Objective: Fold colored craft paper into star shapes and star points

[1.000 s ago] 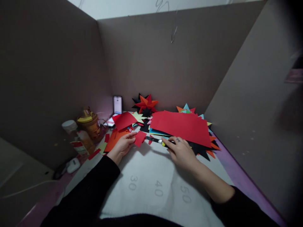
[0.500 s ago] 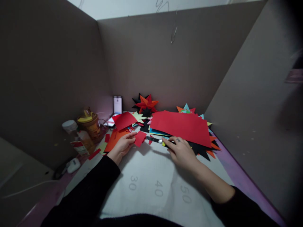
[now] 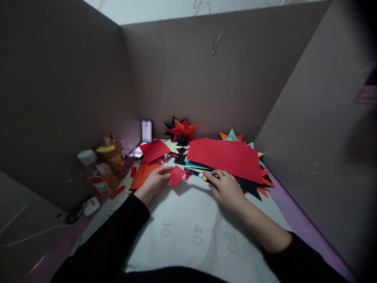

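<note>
Pinched in the fingers of my left hand is a small red paper square, held above the white mat. My right hand grips a black utility knife with a yellow part near its middle. The knife's tip points left, close to the paper's right corner. A small red scrap shows just below the tip. Behind my right hand lies a stack of large red sheets. An orange sheet lies behind my left hand.
Folded paper stars stand by the back wall, with more stars at the right. A phone is upright at the back left. Along the left are a bottle, an orange cup and a white case.
The red square has shifted slightly right and down and is turned a little. The knife tip has moved slightly right and now shows apart from the paper.
</note>
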`<act>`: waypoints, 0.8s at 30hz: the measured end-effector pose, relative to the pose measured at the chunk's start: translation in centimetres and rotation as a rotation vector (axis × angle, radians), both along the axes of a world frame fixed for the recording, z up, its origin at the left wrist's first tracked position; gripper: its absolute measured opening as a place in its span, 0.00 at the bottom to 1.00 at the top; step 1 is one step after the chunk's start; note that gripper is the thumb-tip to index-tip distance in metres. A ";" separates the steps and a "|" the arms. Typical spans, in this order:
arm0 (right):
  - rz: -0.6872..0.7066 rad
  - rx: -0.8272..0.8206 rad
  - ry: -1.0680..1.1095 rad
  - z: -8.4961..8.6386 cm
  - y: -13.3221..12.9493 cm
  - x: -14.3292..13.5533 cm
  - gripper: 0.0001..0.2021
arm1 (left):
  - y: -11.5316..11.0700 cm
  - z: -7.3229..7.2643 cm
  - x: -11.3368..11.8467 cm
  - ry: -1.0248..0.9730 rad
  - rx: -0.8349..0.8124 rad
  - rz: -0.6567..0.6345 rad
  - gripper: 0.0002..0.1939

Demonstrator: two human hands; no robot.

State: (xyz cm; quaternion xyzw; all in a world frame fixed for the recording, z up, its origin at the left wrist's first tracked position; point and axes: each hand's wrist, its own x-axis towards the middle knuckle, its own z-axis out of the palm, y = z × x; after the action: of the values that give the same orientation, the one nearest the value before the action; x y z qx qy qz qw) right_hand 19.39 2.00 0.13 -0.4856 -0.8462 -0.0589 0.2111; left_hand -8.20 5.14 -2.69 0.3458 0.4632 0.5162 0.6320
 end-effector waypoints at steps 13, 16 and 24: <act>0.022 -0.065 0.083 -0.7 0.3 -0.1 0.23 | -0.4 -0.7 0.4 0.547 0.267 -0.197 0.19; 0.040 -0.089 0.211 -1.1 0.5 -0.2 0.24 | -0.2 -1.0 0.1 0.591 0.280 -0.218 0.14; 0.011 -0.352 0.788 -0.9 -0.1 -1.2 0.19 | -2.6 1.1 2.9 0.753 0.440 -0.295 0.07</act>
State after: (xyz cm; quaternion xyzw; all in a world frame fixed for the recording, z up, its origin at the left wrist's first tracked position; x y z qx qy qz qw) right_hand 18.17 1.95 -0.81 -0.4952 -0.7007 0.2774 0.4323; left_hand -5.31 2.56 -1.59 0.6973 0.4858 0.3454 0.3980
